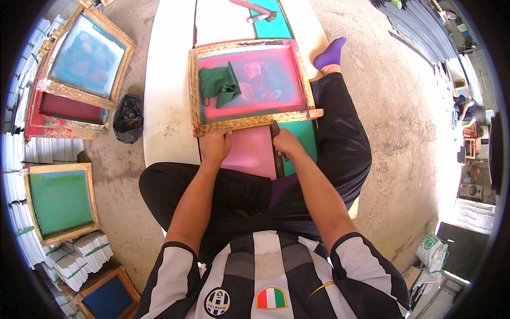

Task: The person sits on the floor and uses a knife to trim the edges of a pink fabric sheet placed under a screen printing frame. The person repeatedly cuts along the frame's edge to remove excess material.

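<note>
A wooden-framed printing screen [249, 119] with pink and grey-blue mesh lies flat in front of me. A crumpled green cloth [222, 85] rests on its left part. At the screen's near rail, my left hand [216, 145] is closed, its fingers curled together; anything inside them is hidden. To its right, my right hand [286, 142] is closed around a dark, narrow hand tool [275, 132], whose upper end is at the rail; its exact kind is unclear. Beneath the hands lie a pink panel [247, 151] and a green panel [309, 142].
A red-handled tool [255, 7] lies beyond the screen. Left on the floor are a black plastic bag [128, 118], a blue screen [87, 56], a green screen [61, 199] and paper stacks [87, 250]. My legs flank the work; a white sack [431, 252] stands far right.
</note>
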Available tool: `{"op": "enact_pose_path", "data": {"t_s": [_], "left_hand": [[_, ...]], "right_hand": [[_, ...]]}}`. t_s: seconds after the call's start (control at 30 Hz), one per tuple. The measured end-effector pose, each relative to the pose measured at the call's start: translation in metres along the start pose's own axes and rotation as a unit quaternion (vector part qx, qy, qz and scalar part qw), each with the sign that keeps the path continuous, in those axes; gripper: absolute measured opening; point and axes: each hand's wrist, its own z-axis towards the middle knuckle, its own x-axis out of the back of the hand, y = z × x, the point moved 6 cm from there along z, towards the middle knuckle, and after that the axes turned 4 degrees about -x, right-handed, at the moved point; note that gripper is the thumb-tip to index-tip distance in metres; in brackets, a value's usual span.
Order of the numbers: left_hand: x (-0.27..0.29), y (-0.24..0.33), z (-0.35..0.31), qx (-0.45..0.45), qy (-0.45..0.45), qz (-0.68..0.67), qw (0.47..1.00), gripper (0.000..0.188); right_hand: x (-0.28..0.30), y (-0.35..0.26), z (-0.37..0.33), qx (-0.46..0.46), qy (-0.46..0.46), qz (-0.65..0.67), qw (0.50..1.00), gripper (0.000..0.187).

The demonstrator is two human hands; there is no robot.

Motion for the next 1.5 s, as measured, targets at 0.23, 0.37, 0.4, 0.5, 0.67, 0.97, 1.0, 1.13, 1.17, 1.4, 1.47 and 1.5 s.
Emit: {"op": "enact_pose_path", "data": {"t_s": [0.23,0.37,0.4,0.5,0.67,0.97,1.0,1.13,1.17,1.4,1.47,1.5], "left_hand": [[0.011,-0.019,0.005,0.072,0.055,-0.008,0.996,0.019],[0.028,-0.031,0.009,0.16,0.031,-0.019,0.986,0.026],[0.031,-0.031,0.01,0.172,0.026,-0.021,0.985,0.027],[0.031,-0.038,0.009,0.19,0.028,-0.021,0.981,0.028],[0.036,-0.042,0.008,0.188,0.04,-0.024,0.981,0.029],[0.076,-0.125,0.011,0.339,0.052,0.043,0.938,0.029],[0.074,-0.138,0.009,0.38,0.033,0.019,0.924,0.031],[0.073,-0.14,0.004,0.415,0.02,0.035,0.909,0.037],[0.08,-0.129,0.004,0.428,0.019,0.039,0.903,0.039],[0.072,-0.163,0.001,0.422,0.123,0.006,0.898,0.041],[0.075,-0.173,-0.004,0.419,0.162,-0.016,0.893,0.038],[0.076,-0.176,-0.005,0.417,0.182,-0.028,0.89,0.036]], "right_hand": [[-0.011,0.02,0.023,-0.005,0.083,-0.034,0.996,0.036],[-0.008,0.019,0.022,0.009,0.077,-0.031,0.997,0.036],[-0.008,0.02,0.023,0.012,0.072,-0.022,0.997,0.036],[-0.011,0.02,0.022,0.023,0.051,0.009,0.998,0.033],[-0.027,0.031,0.032,0.03,-0.107,0.261,0.959,0.019],[-0.036,0.028,0.011,0.043,-0.16,0.34,0.926,0.02],[-0.035,0.021,0.003,0.045,-0.166,0.336,0.926,0.02],[-0.045,0.005,-0.012,0.063,-0.186,0.318,0.928,0.023],[-0.049,0.002,-0.014,0.071,-0.192,0.311,0.928,0.024],[-0.065,-0.007,-0.023,0.095,-0.218,0.277,0.931,0.026],[-0.067,-0.01,-0.023,0.103,-0.224,0.267,0.932,0.027],[-0.067,-0.012,-0.024,0.105,-0.226,0.268,0.931,0.027]]}}
